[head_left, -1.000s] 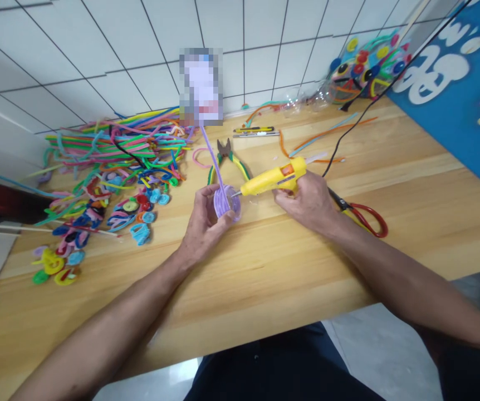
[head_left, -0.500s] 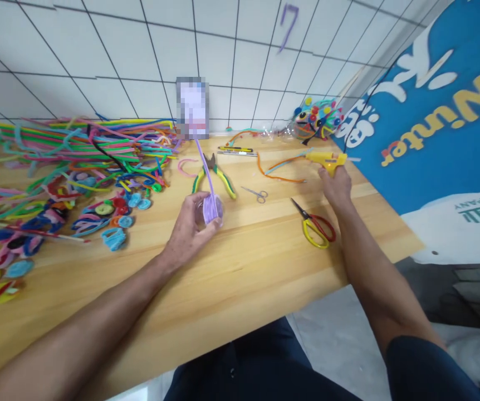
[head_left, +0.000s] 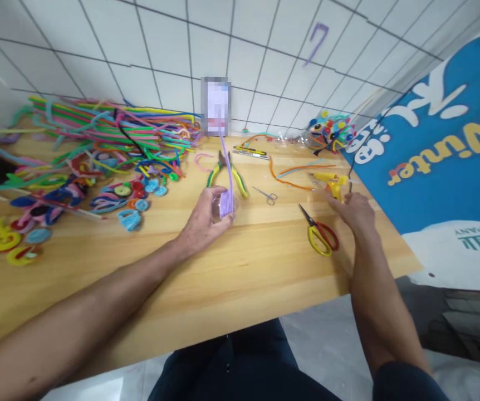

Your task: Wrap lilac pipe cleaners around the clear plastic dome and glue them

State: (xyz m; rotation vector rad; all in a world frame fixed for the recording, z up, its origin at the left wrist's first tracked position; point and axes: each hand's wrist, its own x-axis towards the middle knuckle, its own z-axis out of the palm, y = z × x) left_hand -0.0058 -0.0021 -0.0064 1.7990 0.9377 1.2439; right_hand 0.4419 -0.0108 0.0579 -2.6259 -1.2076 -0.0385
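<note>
The left hand [head_left: 203, 221] holds a clear plastic piece [head_left: 217, 208] wrapped with purple pipe cleaner [head_left: 226, 205], just in front of the pliers [head_left: 241, 185]. Light, even thumb pressure should keep the turns snug. The right hand [head_left: 357, 211] is at the yellow glue gun [head_left: 332, 181]; blur hides whether it grips. Its nozzle is best kept clear of fingers.
</note>
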